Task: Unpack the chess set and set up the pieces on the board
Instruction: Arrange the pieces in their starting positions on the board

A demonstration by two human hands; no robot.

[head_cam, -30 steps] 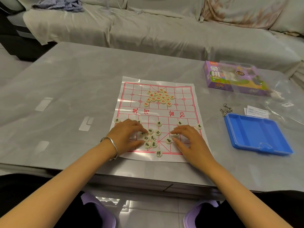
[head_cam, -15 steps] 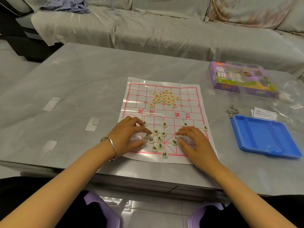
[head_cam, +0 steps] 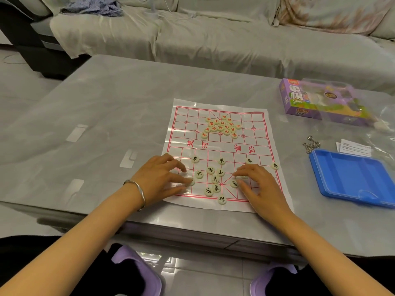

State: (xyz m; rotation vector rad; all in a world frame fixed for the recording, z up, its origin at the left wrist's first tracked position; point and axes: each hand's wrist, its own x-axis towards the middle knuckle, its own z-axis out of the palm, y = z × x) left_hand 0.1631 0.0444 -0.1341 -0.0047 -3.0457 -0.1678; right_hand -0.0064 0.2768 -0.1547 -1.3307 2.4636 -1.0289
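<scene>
Board sheet (head_cam: 257, 135) flat on counter (head_cam: 106, 124). Left hand (head_cam: 162, 178): fingers bent, tips at edge piece (head_cam: 191, 182); pinch or mere touch, cannot tell. Right hand (head_cam: 259, 186): fingers loosely spread, tips resting among black pieces (head_cam: 214, 179). Red pieces (head_cam: 222, 126) heaped on far half.

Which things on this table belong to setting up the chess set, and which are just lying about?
Job: white plastic board sheet with red grid; cream round pieces with black characters; heap of cream pieces with red characters; purple cardboard chess box.
Lying about: empty blue plastic tray; metal rings; white paper slip; clear plastic wrap.
</scene>
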